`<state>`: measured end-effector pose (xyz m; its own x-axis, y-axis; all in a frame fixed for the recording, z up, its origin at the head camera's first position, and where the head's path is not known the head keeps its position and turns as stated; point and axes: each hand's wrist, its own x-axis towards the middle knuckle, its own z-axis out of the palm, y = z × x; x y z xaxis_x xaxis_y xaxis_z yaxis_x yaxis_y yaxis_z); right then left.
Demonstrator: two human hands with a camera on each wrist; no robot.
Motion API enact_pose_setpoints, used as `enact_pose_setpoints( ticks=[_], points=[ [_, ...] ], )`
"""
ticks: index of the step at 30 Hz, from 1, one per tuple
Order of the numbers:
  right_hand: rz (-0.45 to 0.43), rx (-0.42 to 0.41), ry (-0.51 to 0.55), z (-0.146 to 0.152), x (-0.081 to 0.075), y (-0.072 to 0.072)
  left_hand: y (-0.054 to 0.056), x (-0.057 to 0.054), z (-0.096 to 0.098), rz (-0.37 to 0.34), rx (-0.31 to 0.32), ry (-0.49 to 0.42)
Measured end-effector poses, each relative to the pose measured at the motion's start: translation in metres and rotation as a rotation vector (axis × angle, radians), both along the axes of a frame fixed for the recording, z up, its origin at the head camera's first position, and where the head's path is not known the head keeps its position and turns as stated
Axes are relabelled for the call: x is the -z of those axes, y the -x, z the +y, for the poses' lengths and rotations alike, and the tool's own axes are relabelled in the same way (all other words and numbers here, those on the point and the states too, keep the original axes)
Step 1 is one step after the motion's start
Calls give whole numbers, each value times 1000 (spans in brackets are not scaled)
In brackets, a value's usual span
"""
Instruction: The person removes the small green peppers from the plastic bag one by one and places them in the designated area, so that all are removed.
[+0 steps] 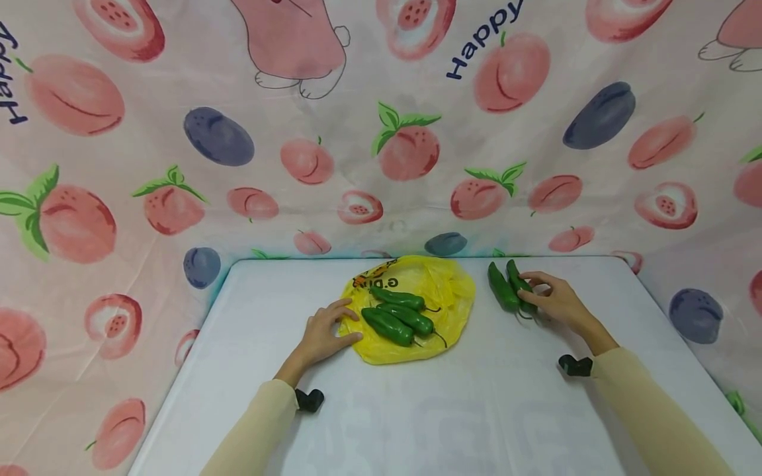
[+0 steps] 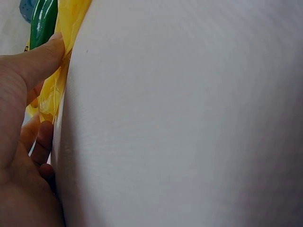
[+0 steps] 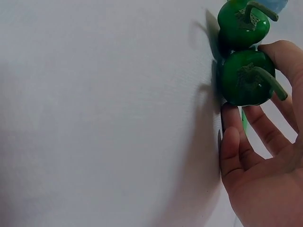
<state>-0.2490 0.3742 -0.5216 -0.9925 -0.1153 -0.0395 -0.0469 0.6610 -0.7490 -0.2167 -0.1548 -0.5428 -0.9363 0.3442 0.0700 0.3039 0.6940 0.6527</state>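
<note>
Three glossy green chili peppers (image 1: 400, 316) lie side by side on a flattened yellow plastic bag (image 1: 449, 330). My left hand (image 1: 324, 332) rests at the bag's left edge, fingers spread; in the left wrist view its thumb (image 2: 47, 59) lies against the yellow plastic. Two more green peppers stand close together to the right of the bag. My right hand (image 1: 559, 301) holds the right-hand one (image 1: 516, 281) between thumb and fingers. The other pepper (image 1: 503, 288) lies just left of it. In the right wrist view, the held pepper's stem end (image 3: 248, 78) faces the camera.
Everything lies on a white table (image 1: 452, 416) whose far edge meets a fruit-printed cloth backdrop (image 1: 357, 99). A black wrist-worn piece (image 1: 309, 400) sits by the left sleeve cuff, and a similar one (image 1: 575, 365) by the right.
</note>
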Motion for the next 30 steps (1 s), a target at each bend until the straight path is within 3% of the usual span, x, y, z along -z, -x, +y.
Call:
enact_pose_setpoints(
  ticks=[30],
  points=[
    [-37,-96,-98,-1,-25,-5,-1,-2,-1,-16,-1,-17]
  ],
)
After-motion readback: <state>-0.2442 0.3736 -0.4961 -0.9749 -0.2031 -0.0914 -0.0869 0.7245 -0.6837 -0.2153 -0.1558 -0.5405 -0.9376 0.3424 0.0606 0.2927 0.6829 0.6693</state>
